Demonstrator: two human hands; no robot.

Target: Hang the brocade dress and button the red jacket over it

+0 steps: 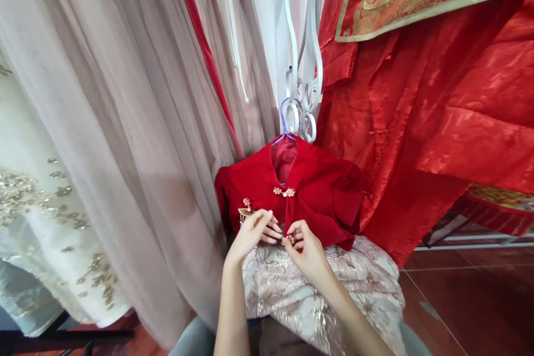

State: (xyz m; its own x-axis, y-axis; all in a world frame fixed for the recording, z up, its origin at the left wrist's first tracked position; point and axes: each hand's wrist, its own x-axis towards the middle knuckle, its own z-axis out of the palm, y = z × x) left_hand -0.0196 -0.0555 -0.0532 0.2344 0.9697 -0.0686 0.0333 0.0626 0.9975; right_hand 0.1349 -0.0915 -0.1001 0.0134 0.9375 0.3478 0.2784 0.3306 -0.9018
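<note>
A red velvet jacket (321, 178) hangs on a purple hanger (284, 117) before me, with a floral clasp (284, 192) fastened below its collar. My left hand (257, 232) lies on the jacket's lower front, fingers bent and slightly apart, with nothing visible in them. Just to its right, my right hand (305, 246) pinches a small beaded ornament (291, 239) at the jacket's front opening, near the hem. A beaded brooch (246, 209) with hanging beads sits above my left hand. Pale brocade fabric (362, 278) lies beneath both forearms.
White scrolled metalwork (308, 94) rises behind the hanger. Greyish-pink curtains (137, 122) and a white sequined gown (50, 222) hang on the left. Red satin garments (417, 122) fill the right side above a tiled floor (479, 300).
</note>
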